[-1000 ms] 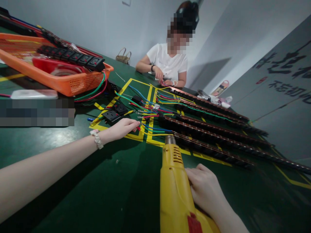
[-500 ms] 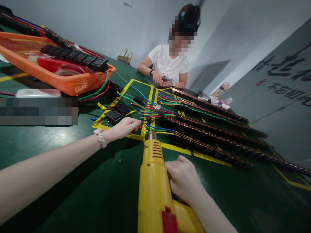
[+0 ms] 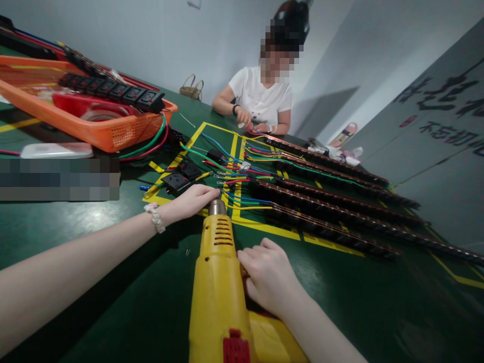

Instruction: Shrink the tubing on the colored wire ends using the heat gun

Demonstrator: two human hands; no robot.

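My right hand [image 3: 268, 275] is wrapped around the handle of a yellow heat gun [image 3: 215, 272], whose metal nozzle points away from me. Just beyond the nozzle, my left hand [image 3: 194, 199] is closed in a pinch at the end of a wire; the nozzle partly hides its fingertips. Blue, green and yellow wires [image 3: 247, 200] run from there to the nearest long black socket strip [image 3: 325, 227]. Behind my left hand lie black sockets [image 3: 176, 181] with short leads. Several wires with metal ring terminals [image 3: 221, 176] lie beyond my fingers.
Several more long strips [image 3: 359, 217] stretch to the right across the green table [image 3: 124, 287]. An orange basket [image 3: 124, 136] with a socket strip [image 3: 113, 91] stands at the left. Across the table a person in a white shirt [image 3: 260, 96] handles wires.
My right hand has moved the heat gun left, bringing its nozzle close to my left fingertips. The red bit at those fingertips is now hidden. My left hand stays nearly in place.
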